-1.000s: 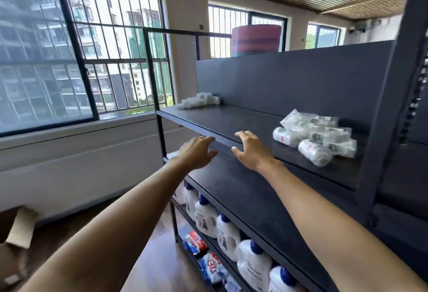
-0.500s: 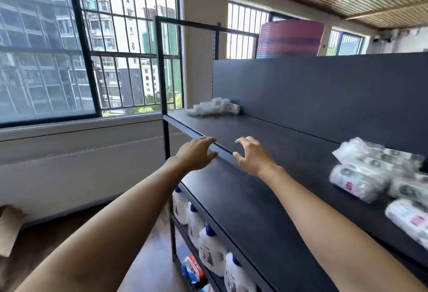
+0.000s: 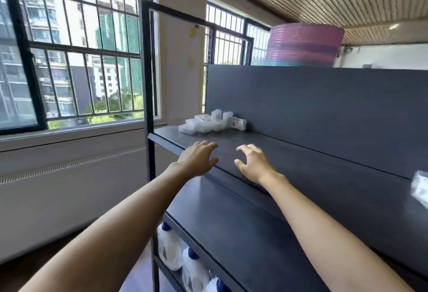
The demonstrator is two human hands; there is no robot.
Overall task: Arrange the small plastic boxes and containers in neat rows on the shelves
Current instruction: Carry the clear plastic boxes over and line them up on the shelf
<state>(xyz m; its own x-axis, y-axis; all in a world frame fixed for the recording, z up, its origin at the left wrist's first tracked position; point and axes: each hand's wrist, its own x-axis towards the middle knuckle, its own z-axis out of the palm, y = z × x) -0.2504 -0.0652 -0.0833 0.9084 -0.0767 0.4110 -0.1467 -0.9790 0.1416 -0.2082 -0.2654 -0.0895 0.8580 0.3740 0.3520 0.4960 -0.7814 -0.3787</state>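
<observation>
a: ok, hands? both out over the upper shelf [image 3: 289,152], left hand [image 3: 196,159] and right hand [image 3: 253,164] side by side, small gap between them, fingers loosely spread and a bit curled. neither holds anything.

b: touching the shelf?

a: cannot tell, fingertips look to be at or just above the front part of the board. tagging both as empty and relaxed.

b: where are the task items?

a: small clear plastic boxes [image 3: 206,122] in a loose heap at the far left end of that same shelf, against the back panel [image 3: 324,106]. some flat, a couple on edge, one with a printed label at the right of the heap. not in rows. well ahead of both hands.

b: anything else?

a: wrapped packet [image 3: 420,187] blurred at the right edge, stack of pink basins [image 3: 303,46] on top of the unit, white jugs with blue caps [image 3: 183,261] on the bottom level.

b: step?

a: my read: reach phase, heading for the heap, arranging not started. next move needs both hands to go further forward and left to the pile, then pick off single boxes, lay them flat and line them up along the back panel. boxes look light and slippery, so likely to skid if pushed.
</observation>
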